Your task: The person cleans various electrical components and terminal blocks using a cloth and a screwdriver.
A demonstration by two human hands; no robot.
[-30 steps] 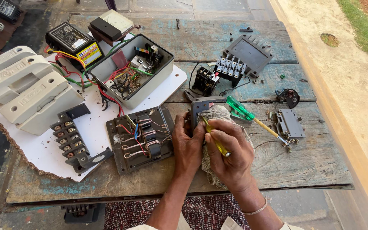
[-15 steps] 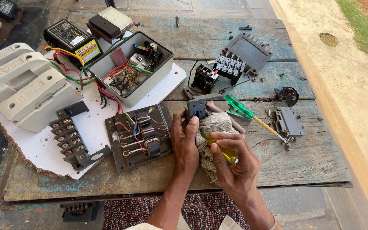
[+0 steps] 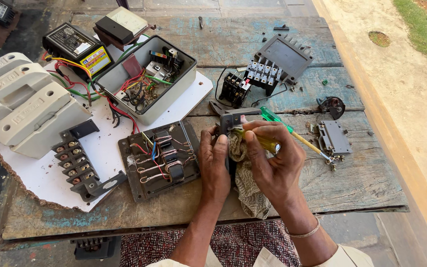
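weathered wooden plank table (image 3: 362, 183), flaking blue paint; on it a white sheet (image 3: 100, 148), a dark wired base plate (image 3: 159, 158), a black contactor (image 3: 235, 89), a grey finned cover (image 3: 282, 57), a green-handled screwdriver (image 3: 292, 133), a small grey plate (image 3: 336, 137).

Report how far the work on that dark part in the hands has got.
Done: the grey switch box lies open with its wiring bare, and the wired panel and a small plate lie apart on the wooden table. In hand: the left hand steadies the dark part while the right hand presses a cloth to it. Left: everything lies unassembled.
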